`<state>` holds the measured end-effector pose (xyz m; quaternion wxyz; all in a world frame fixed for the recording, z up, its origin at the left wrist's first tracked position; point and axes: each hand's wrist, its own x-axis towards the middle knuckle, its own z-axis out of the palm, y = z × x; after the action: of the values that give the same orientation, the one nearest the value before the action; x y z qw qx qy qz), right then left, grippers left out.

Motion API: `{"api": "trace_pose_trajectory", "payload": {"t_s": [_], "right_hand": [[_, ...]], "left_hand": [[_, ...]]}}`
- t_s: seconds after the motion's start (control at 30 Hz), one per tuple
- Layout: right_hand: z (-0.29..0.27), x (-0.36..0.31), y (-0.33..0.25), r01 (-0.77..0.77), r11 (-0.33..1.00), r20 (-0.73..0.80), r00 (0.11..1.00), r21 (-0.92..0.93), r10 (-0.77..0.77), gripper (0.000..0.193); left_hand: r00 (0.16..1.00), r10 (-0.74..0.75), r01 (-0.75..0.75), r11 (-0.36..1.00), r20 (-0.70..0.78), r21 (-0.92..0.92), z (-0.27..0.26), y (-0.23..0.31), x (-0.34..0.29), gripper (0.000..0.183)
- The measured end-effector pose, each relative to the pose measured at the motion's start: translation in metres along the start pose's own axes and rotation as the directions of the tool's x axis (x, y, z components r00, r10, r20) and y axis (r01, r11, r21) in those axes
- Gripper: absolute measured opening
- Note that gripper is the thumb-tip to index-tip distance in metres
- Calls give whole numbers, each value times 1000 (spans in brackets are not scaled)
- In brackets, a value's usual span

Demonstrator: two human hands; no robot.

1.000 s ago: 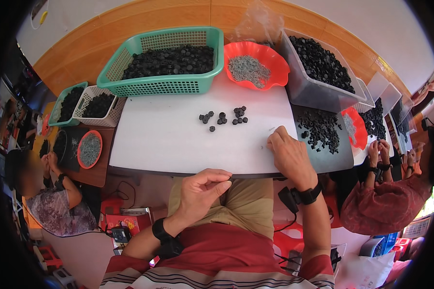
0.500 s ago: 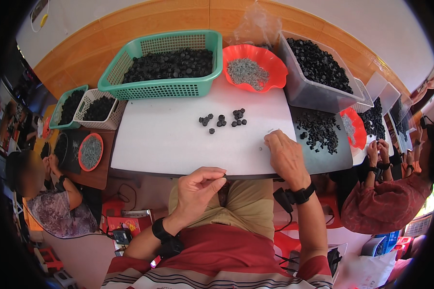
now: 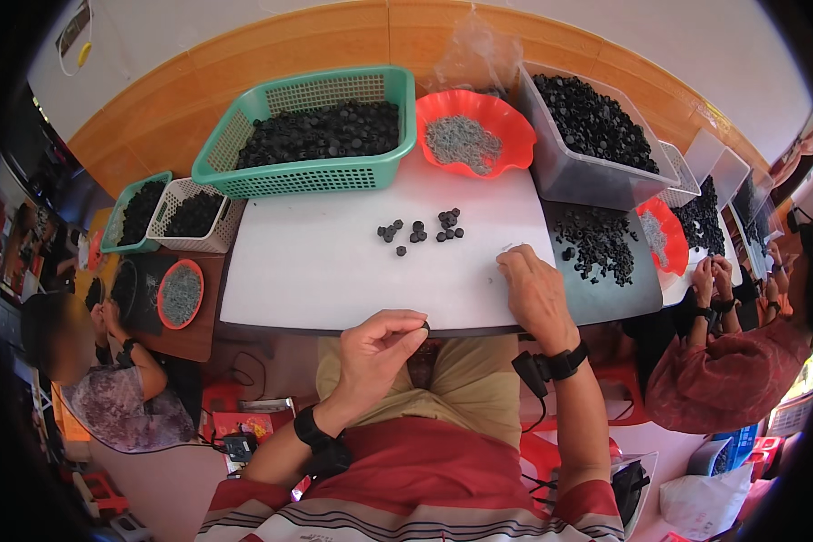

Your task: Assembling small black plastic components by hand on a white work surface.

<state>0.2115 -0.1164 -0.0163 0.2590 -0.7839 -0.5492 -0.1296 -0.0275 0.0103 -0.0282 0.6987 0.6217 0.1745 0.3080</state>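
Note:
Just off the table's front edge, my left hand [image 3: 376,350] is closed in a pinch on a small black round part [image 3: 425,326], mostly hidden by the thumb and finger. On the right side of the white board [image 3: 316,271], my right hand [image 3: 535,287] has its fingertips pressed together at the surface, beside small grey metal pieces [image 3: 506,247]. What those fingertips hold, if anything, cannot be made out. Several small black knob-like parts [image 3: 418,231] lie in loose clusters near the middle of the board.
At the back stand a green basket [image 3: 396,163] of black parts, a red scalloped bowl [image 3: 520,149] of grey metal pieces and a clear tub [image 3: 574,182] of black parts. Small black pieces [image 3: 596,246] cover a dark mat at right. People [image 3: 117,388] work on both sides.
The whole view has shifted slightly. My left hand keeps its pinch on the black part, and my right hand stays at the same spot on the board.

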Motion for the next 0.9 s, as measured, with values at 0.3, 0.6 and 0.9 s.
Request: {"api": "trace_pose_trajectory", "payload": {"t_s": [0.3,0.6,0.9], "right_hand": [[2,0,0,21,998,-94,995,58,-16,12],[-5,0,-7,-7,996,-102,995,84,15,15],[0,0,-1,-10,992,-152,988,129,30,16]], "left_hand": [[999,15,-14,1000,-33,13,-13,4,2,13],[998,27,-27,1000,-49,-7,-25,0,5,14],[998,25,-29,997,-55,-75,-31,4,12,16]]}}
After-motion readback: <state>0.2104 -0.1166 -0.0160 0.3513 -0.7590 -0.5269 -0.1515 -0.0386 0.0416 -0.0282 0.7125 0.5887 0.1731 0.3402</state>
